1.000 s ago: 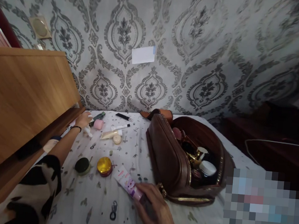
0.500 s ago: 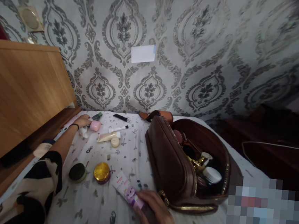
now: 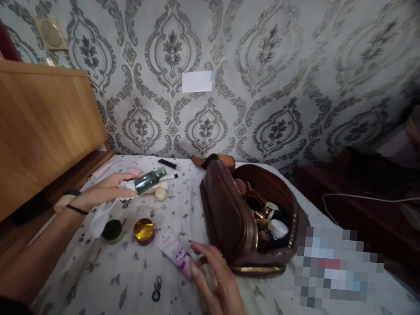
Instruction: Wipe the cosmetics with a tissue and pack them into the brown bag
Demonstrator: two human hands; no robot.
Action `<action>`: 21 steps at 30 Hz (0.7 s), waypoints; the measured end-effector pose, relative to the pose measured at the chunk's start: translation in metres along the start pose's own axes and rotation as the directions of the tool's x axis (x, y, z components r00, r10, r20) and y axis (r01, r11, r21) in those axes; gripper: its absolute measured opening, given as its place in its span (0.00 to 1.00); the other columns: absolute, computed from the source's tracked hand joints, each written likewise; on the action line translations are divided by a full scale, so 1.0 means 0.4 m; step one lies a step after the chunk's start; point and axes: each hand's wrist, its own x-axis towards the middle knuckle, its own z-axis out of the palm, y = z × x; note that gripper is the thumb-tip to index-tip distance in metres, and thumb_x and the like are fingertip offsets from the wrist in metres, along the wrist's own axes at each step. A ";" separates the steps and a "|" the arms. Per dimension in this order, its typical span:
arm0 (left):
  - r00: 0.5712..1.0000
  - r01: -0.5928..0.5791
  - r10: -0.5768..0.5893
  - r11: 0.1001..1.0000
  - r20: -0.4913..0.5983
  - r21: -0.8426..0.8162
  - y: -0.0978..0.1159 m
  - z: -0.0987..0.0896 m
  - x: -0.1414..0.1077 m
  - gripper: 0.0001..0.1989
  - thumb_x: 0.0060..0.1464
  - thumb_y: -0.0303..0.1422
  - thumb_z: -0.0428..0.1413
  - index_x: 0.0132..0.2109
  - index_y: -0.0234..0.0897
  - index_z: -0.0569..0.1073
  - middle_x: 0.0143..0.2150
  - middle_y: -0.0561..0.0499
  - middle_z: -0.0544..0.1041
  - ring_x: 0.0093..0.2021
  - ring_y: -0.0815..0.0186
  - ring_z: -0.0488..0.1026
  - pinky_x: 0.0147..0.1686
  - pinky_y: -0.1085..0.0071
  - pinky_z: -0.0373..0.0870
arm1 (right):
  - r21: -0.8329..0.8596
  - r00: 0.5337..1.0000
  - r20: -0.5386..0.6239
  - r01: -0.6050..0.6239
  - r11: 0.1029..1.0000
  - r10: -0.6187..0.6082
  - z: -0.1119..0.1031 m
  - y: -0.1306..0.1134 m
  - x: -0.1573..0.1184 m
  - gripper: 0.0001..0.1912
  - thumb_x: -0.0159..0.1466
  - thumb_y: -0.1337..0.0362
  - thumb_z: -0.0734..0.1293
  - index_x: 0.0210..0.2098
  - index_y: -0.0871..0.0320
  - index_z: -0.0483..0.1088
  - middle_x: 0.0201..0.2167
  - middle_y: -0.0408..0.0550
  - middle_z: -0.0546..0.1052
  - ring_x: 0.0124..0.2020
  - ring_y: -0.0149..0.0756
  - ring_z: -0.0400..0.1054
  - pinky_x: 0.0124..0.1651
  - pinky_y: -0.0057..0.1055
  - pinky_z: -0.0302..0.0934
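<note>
My left hand (image 3: 108, 191) is closed round a green bottle (image 3: 148, 182), tilted with its cap end pointing up and right. A crumpled white tissue (image 3: 100, 219) hangs beneath the same hand. Beside my right hand (image 3: 225, 291) lies a pink and purple tube (image 3: 176, 255) with a cartoon print. The right fingers are spread, with the thumb close to the tube's lower end; contact is unclear. A gold-lidded jar (image 3: 143, 231) and a dark green jar (image 3: 113, 231) stand on the bed sheet. Behind the bottle are a partly hidden cream tube and a small round beige pot (image 3: 160, 195).
An unzipped brown toiletry bag (image 3: 223, 212) with cosmetics inside stands right of centre. A black pen-like item (image 3: 169, 164) and an orange-brown case (image 3: 225, 161) lie near the wall. A wooden panel (image 3: 35, 137) borders the left side; a black loop (image 3: 156, 289) is in front.
My left hand has come nearer with the green bottle and tissue. My right hand has loosened from the pink tube, its fingers now apart. The view has shifted slightly.
</note>
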 end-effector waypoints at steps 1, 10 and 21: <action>0.997 -0.021 0.020 1.000 0.074 0.015 0.026 0.021 -0.032 0.31 0.41 0.46 0.64 0.53 0.38 0.76 0.46 0.51 0.81 0.42 0.56 0.77 0.39 0.68 0.74 | 0.070 0.997 0.004 -0.074 0.995 0.074 -0.001 -0.017 0.007 0.20 0.68 0.54 0.62 0.56 0.55 0.69 0.47 0.55 0.77 0.44 0.40 0.74 0.46 0.35 0.71; 0.767 -0.372 0.235 0.921 0.597 0.116 0.129 0.140 -0.127 0.20 0.49 0.38 0.61 0.51 0.43 0.78 0.43 0.52 0.79 0.42 0.60 0.75 0.42 0.72 0.70 | 0.302 0.929 0.234 -0.350 0.887 0.288 0.027 -0.082 0.036 0.30 0.68 0.40 0.55 0.39 0.59 0.73 0.18 0.40 0.67 0.21 0.31 0.62 0.26 0.28 0.57; 0.907 -0.325 0.345 0.938 -0.240 0.121 0.110 0.268 -0.165 0.17 0.63 0.41 0.51 0.53 0.38 0.71 0.53 0.44 0.72 0.53 0.56 0.71 0.45 0.65 0.72 | 0.748 0.758 0.420 -0.601 0.282 0.499 0.055 -0.074 0.011 0.31 0.47 0.39 0.75 0.29 0.58 0.63 0.19 0.38 0.70 0.14 0.20 0.52 0.15 0.20 0.36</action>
